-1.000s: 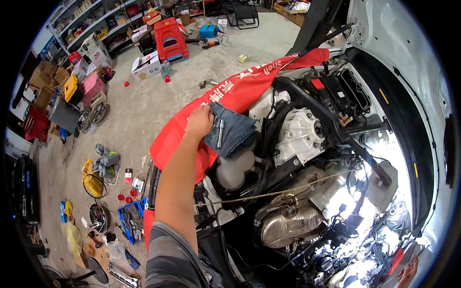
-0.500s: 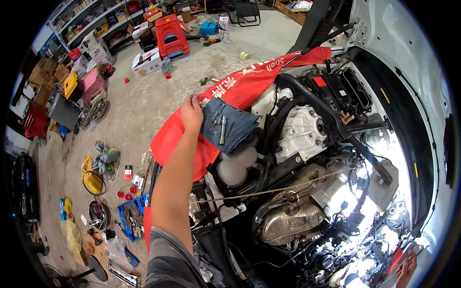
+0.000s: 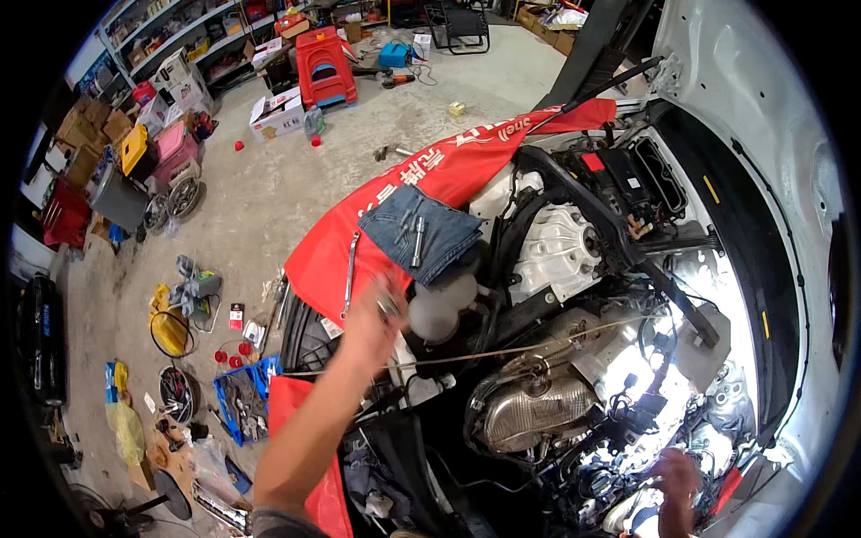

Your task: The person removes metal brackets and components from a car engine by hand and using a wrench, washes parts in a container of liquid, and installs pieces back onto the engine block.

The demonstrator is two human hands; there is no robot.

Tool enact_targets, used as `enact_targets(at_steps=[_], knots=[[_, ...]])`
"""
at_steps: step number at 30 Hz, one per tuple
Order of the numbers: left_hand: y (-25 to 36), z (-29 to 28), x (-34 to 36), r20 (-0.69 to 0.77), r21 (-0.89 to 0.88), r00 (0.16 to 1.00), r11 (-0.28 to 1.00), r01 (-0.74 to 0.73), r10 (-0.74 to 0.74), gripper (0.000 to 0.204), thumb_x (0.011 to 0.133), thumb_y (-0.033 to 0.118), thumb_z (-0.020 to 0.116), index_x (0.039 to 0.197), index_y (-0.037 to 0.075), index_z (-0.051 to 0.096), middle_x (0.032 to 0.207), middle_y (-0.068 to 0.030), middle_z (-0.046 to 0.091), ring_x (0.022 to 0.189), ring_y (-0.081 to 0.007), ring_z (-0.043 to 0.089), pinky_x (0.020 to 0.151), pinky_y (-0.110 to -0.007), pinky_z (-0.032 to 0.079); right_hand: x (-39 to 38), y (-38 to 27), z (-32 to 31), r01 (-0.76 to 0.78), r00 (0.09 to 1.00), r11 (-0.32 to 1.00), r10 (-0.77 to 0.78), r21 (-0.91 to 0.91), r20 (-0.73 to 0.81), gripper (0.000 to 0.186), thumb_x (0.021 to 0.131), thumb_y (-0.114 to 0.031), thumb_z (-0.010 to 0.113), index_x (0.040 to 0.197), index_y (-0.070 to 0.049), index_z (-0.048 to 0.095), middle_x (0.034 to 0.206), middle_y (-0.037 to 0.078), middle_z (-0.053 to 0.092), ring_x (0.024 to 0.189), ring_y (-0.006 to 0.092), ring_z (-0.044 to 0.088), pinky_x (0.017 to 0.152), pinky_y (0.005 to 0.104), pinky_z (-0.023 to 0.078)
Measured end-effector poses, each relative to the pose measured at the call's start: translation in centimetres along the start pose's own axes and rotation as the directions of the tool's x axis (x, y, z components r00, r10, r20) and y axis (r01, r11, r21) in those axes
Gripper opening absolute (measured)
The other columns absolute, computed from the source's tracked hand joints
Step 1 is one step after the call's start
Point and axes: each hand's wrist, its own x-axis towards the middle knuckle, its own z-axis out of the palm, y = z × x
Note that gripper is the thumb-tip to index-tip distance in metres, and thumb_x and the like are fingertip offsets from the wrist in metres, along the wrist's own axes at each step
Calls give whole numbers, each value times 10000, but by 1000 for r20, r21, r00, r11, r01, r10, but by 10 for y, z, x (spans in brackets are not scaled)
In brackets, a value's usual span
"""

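Observation:
My left hand (image 3: 369, 334) hovers blurred at the near edge of the red fender cover (image 3: 309, 260). Its fingers look closed around something small and metallic, too smeared to name. Just left of it, a combination wrench (image 3: 350, 276) lies on the cover. Folded blue denim (image 3: 395, 220) rests on the cover farther off, with a socket tool (image 3: 418, 242) on top. At the lower right my right hand (image 3: 677, 480) is over the brightly lit engine bay wiring. Motion blur and glare hide whether its fingers grip anything.
The open hood (image 3: 753, 81) stands along the right side. A thin rod (image 3: 502, 356) crosses the engine bay above the metal heat shield (image 3: 538, 408). On the floor at left are a blue tool tray (image 3: 244, 394) and a yellow container (image 3: 169, 336). A red stool (image 3: 323, 67) stands farther back.
My left hand has left the denim's edge and come nearer, toward the bay. The wrench on the cover now shows. My right hand has moved left from the hood side over the wiring.

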Motion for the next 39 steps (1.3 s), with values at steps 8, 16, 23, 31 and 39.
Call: enact_targets(at_steps=[8,16,23,31,39], knots=[[-22,48,-191,320,739,924,555,-381,208,115,920,57,532,926,-19,617,800,-107,630,763,-242,628,684,-348,500,-59,-136,303,-773,634,143,162,618,756,548,1013,-443,366,1224,30,544,1263,171,583,1231,337,524,1076,458,392],[-12,64,-199,773,501,487,80,-862,407,108,831,64,589,904,22,656,879,-107,679,818,-282,615,805,-358,477,-73,-179,274,-778,618,99,-59,621,784,499,1009,-401,364,1195,24,548,1159,153,606,1127,276,582,1019,388,442],[-26,112,-210,470,527,636,383,-758,612,310,965,310,461,1049,50,607,1221,-142,583,1145,-326,534,1020,-463,364,-65,-181,218,-594,789,228,-26,772,614,355,1012,-345,470,810,-69,563,750,49,578,675,171,569,611,322,475],[-68,243,-235,653,-167,742,927,337,-152,602,977,268,497,1461,-12,274,1435,-222,419,1321,-333,422,1134,-420,315,-29,-218,83,973,171,121,-950,194,-262,131,827,-95,640,775,-37,534,780,123,564,705,306,576,648,403,451],[-175,350,-264,639,-33,645,823,567,-418,437,995,262,469,1327,0,358,1279,-179,468,1156,-284,467,991,-375,369,15,-193,-85,961,275,273,-950,36,-151,166,720,-56,662,805,-19,525,755,116,547,698,297,565,635,389,448]])
